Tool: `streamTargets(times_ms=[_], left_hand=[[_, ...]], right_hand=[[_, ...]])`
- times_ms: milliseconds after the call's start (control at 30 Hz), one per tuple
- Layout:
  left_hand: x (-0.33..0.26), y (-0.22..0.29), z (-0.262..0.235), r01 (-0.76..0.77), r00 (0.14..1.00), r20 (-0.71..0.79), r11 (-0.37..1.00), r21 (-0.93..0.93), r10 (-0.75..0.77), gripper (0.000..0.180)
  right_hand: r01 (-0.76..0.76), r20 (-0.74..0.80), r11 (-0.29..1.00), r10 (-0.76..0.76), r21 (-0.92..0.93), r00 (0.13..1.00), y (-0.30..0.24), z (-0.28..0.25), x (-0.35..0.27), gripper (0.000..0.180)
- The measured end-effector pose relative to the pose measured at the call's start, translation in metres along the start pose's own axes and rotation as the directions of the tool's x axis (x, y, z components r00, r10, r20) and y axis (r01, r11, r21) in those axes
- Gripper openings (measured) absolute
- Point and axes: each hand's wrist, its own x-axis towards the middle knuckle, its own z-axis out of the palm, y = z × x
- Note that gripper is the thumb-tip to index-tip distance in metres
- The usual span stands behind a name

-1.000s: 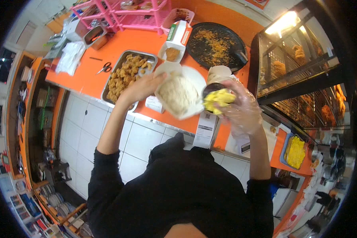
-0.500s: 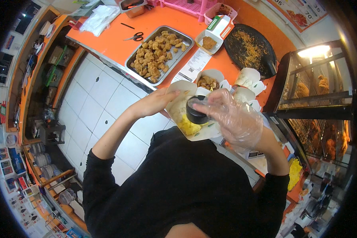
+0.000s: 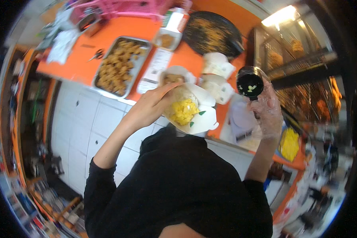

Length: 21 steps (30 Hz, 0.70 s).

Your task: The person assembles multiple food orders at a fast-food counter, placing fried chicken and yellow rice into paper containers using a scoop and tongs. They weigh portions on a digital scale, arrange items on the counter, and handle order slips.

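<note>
My bare left hand (image 3: 148,106) grips the side of an open white takeaway box (image 3: 205,122), held tilted over the counter's near edge. Yellow scrambled egg (image 3: 183,112) lies inside it, over what looks like white rice. In a clear plastic glove, my right hand (image 3: 269,111) is closed around a small black cup (image 3: 248,84). The cup's mouth faces up, with a few pale yellow bits in it. It is well to the right of the box and apart from it. Just beyond my left fingers stands another open box (image 3: 173,76), blurred, with brownish food.
On the orange counter stand a metal tray (image 3: 138,63) of fried chicken pieces, scissors (image 3: 97,54), a printed slip (image 3: 156,69), a black platter (image 3: 194,45) with crumbs and two white boxes (image 3: 218,65). A glass warming cabinet (image 3: 309,75) and a container of yellow food (image 3: 290,144) are at right.
My right hand has carried the black cup off the box to the right and turned its mouth upward. The egg now shows uncovered. The whole view has swung to the right.
</note>
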Motion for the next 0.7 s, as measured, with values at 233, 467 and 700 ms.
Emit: streamTargets(times_ms=[233, 467, 700], left_hand=[[0.074, 0.014, 0.148, 0.119, 0.901, 0.434, 0.97, -0.214, -0.014, 0.043], [0.14, 0.015, 0.272, 0.098, 0.956, 0.285, 0.988, -0.119, -0.061, 0.043], [0.158, 0.001, 0.296, 0.159, 0.977, 0.142, 0.987, -0.004, -0.157, 0.04]], right_hand=[[-0.114, -0.707, 0.971, 0.231, 0.21, 0.669, 0.099, -0.219, -0.137, 0.049], [-0.272, -0.754, 0.959, 0.234, 0.077, 0.613, 0.217, -0.303, -0.157, 0.062], [-0.311, -0.675, 0.951, 0.225, -0.007, 0.703, 0.234, -0.348, -0.16, 0.055]])
